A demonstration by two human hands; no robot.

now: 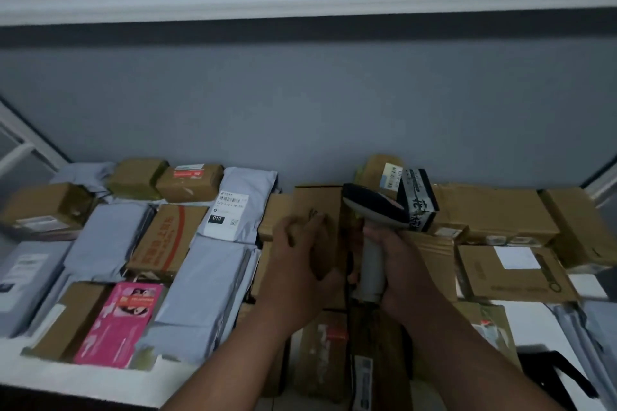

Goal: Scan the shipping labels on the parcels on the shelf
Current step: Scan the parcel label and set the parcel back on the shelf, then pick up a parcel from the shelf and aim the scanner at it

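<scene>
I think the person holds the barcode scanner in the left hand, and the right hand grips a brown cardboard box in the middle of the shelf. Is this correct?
Not quite: the hands are swapped. In the head view, the right hand holds the barcode scanner by its white grip, and the left hand grips the brown cardboard box in the middle of the shelf.

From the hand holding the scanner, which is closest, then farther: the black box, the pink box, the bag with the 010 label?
1. Black box, just above the right hand.
2. Bag with the 010 label, left past the left hand.
3. Pink box, far left, near the front.
</scene>
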